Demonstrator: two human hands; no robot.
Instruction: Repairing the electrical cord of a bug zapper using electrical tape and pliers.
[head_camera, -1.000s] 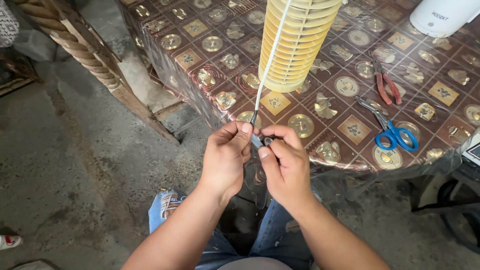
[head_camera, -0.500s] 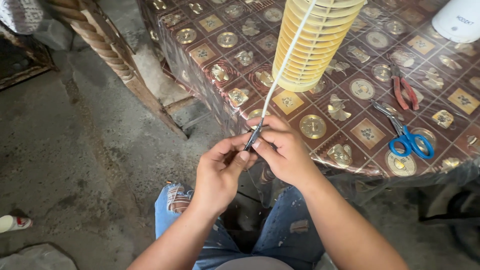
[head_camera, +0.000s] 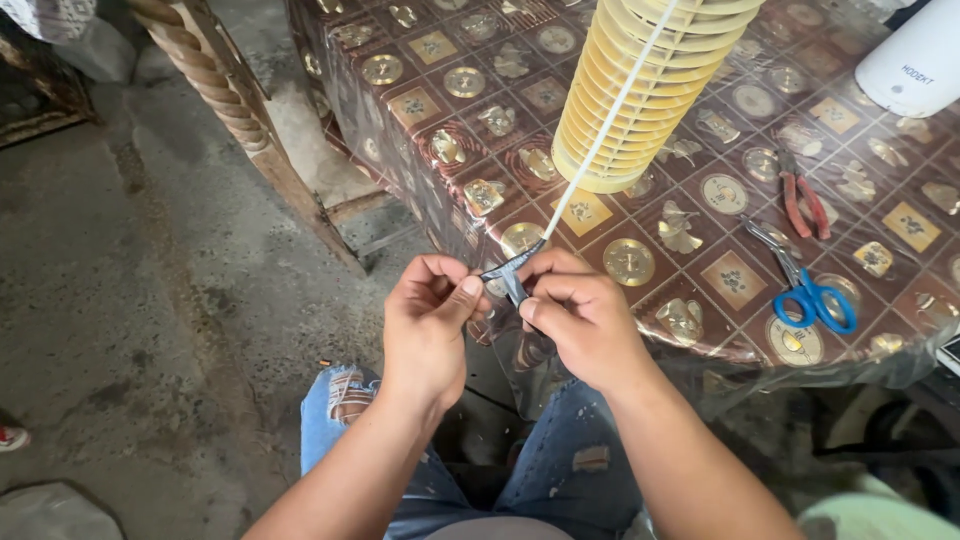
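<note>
My left hand and my right hand meet just off the table's near corner. Both pinch the dark end of a white cord, which looks wrapped in black tape. The cord runs up and right along a yellow ribbed plastic grille standing on the table. My left thumb and forefinger press the dark end from the left, and my right fingers hold it from the right.
The table has a brown cloth with gold medallions under clear plastic. Blue-handled scissors and red-handled pliers lie to the right. A white appliance stands at the far right. A twisted wooden post rises at the left over concrete floor.
The view has shifted slightly, and both hands have stayed on the cord's end. My fingers have turned around the dark end, which now lies flatter between them.
</note>
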